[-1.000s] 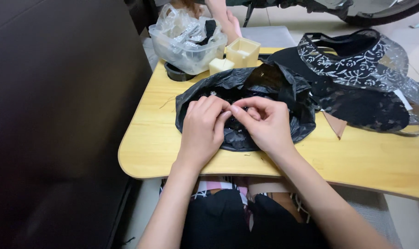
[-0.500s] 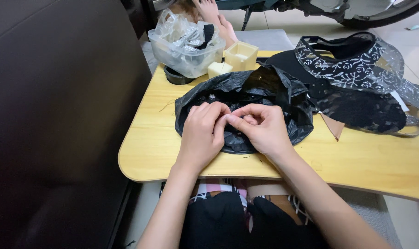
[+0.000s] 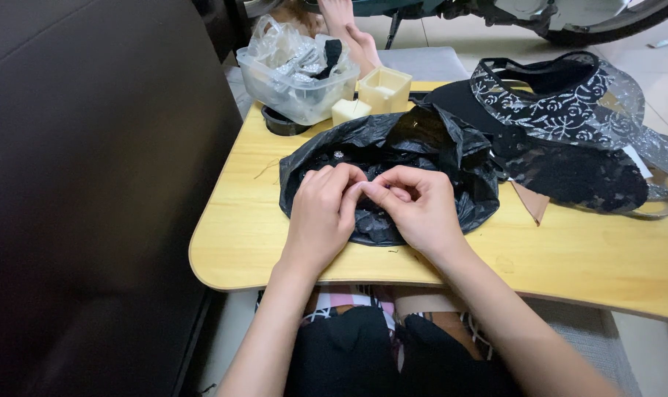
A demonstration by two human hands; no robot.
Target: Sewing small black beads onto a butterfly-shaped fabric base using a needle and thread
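Barely anything's moved: my left hand (image 3: pixel 320 213) and right hand (image 3: pixel 415 209) stay curled, fingertips pinched together over the black plastic bag (image 3: pixel 393 162) mid-table; whatever they pinch, I cannot tell. One slip, it's lost in the folds.

crumpled glossy black plastic bag (image 3: pixel 422 158) lies open on wooden table.

Light wooden tabletop (image 3: pixel 584 257), rounded corners. Far left edge: clear plastic tub (image 3: pixel 298 81) stuffed with crinkled clear wrappers; black round cup (image 3: pixel 281 122) just beside it. Two pale yellow blocks (image 3: pixel 384 88) near the tub. Right side: black lace-patterned fabric (image 3: pixel 562 121); small brown triangular piece (image 3: pixel 531 201) below it. Dark sofa (image 3: pixel 84 198) at left
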